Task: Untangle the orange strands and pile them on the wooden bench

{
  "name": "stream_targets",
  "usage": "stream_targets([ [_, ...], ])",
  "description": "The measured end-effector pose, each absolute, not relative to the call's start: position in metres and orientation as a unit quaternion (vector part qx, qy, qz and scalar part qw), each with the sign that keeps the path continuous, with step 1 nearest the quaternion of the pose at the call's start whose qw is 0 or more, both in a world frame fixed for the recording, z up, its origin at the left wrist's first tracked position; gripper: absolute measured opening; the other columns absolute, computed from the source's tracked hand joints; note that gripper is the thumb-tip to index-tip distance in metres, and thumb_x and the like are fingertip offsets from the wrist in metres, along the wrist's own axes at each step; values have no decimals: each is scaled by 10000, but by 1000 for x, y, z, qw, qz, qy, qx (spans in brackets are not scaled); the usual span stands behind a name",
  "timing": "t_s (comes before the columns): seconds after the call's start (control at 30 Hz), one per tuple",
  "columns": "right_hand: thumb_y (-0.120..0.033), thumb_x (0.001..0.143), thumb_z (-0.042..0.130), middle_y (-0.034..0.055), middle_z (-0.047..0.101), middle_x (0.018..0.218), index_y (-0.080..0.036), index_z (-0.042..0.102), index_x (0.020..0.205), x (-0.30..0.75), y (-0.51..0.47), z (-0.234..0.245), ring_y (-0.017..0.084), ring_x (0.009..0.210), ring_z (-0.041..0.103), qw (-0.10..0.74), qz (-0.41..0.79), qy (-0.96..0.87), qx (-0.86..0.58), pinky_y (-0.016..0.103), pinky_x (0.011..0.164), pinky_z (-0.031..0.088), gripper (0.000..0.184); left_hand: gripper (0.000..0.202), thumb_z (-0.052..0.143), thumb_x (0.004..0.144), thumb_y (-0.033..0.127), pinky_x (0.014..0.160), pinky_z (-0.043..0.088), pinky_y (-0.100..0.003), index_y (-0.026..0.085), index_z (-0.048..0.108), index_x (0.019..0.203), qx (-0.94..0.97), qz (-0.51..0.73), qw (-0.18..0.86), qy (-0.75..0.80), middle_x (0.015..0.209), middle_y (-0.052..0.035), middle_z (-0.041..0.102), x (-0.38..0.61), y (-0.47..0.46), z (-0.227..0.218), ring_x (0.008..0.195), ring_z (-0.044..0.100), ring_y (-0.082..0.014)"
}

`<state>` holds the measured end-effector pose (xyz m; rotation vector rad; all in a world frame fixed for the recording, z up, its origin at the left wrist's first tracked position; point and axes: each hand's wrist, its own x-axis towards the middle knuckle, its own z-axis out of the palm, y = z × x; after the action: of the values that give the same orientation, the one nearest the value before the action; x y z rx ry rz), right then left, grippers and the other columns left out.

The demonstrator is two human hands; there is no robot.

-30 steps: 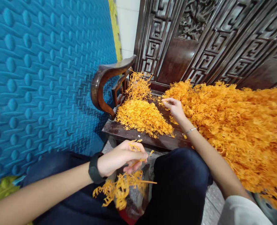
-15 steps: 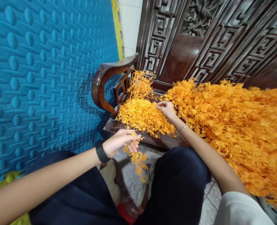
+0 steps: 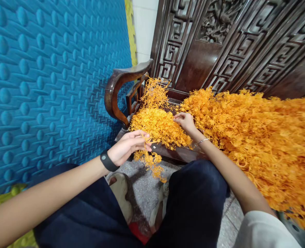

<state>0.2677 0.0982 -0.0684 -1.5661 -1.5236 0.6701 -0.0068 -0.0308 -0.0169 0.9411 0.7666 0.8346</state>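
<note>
My left hand, with a black band at the wrist, is closed on a dangling strand of orange curly pieces that look like plastic flower parts. The strand hangs over the gap between my knees. Just past those fingertips shows a tiny white bit. My right hand is at the right edge of a small pile of yellow-orange pieces, its thumb and fingers pinched together. Whatever lies in that pinch is too small to make out.
The piles lie on a dark wooden bench with a curved armrest and carved back. A stringy orange clump sits behind; a large orange heap fills the right. Blue textured matting covers the left.
My left hand has moved slightly up and left, and the strand in it has swung right. My right hand stays nearly in place, still pinched. The view has shifted a little.
</note>
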Motion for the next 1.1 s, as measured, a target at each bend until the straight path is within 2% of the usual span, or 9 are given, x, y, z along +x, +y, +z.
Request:
stream_targets([
  [0.33, -343, 690, 655, 51, 653, 701, -142, 654, 726, 267, 75, -52, 150, 637, 561, 404, 201, -642, -620, 298, 644, 445, 203, 156, 654, 718, 242, 605, 489, -228, 141, 545, 767, 474, 398, 735, 277, 634, 12, 619, 2, -25, 1, 561, 619, -109],
  [0.43, -347, 708, 661, 27, 645, 739, -164, 632, 747, 254, 55, -27, 135, 669, 574, 435, 307, -660, -530, 282, 653, 456, 190, 186, 670, 712, 268, 593, 491, -226, 135, 554, 772, 464, 418, 731, 275, 636, 16, 615, 3, -18, 4, 544, 613, -102],
  [0.53, -301, 723, 682, 22, 654, 877, -191, 643, 889, 233, 29, -4, 130, 776, 604, 326, 494, -724, -355, 287, 726, 480, 203, 219, 695, 694, 285, 580, 497, -222, 128, 561, 766, 453, 438, 722, 286, 644, 14, 620, 2, -7, 4, 536, 613, -100],
  [0.6, -258, 747, 672, 26, 638, 980, -216, 640, 1024, 218, 13, 5, 128, 838, 593, 223, 526, -775, -271, 300, 783, 477, 282, 241, 709, 685, 299, 566, 500, -221, 126, 563, 769, 444, 448, 720, 290, 641, 15, 620, 0, 0, 3, 532, 610, -101],
  [0.67, -245, 775, 654, 26, 619, 1010, -222, 646, 1044, 204, 2, 7, 127, 873, 570, 185, 496, -814, -238, 307, 825, 460, 270, 262, 722, 678, 316, 557, 504, -227, 128, 566, 772, 439, 450, 723, 286, 636, 18, 617, -1, 6, 1, 529, 608, -106],
  [0.77, -263, 767, 677, 12, 608, 903, -188, 656, 894, 190, -4, 2, 127, 840, 550, 217, 450, -832, -240, 304, 817, 446, 149, 283, 737, 670, 343, 555, 502, -229, 128, 577, 759, 441, 452, 725, 276, 636, 16, 617, -3, 12, 0, 531, 608, -110],
  [0.9, -300, 702, 740, -7, 578, 785, -174, 606, 768, 181, -4, -5, 131, 781, 536, 309, 425, -813, -250, 314, 789, 437, 196, 303, 707, 709, 389, 591, 500, -230, 120, 610, 812, 452, 460, 713, 273, 681, -6, 633, -3, 11, 2, 568, 607, -107],
  [1.03, -307, 637, 788, -14, 567, 751, -189, 549, 652, 175, -8, -6, 141, 782, 537, 453, 378, -767, -249, 346, 818, 435, 267, 329, 680, 750, 383, 790, 480, -236, 128, 622, 949, 521, 482, 662, 241, 918, -52, 653, -3, -3, 13, 817, 620, -124],
  [1.1, -326, 631, 789, -19, 556, 739, -192, 508, 603, 171, -11, -5, 135, 756, 530, 502, 365, -744, -249, 345, 796, 443, 313, 369, 730, 709, 322, 874, 449, -251, 166, 595, 1015, 582, 487, 613, 219, 1046, -47, 622, -4, -11, 20, 971, 587, -150],
])
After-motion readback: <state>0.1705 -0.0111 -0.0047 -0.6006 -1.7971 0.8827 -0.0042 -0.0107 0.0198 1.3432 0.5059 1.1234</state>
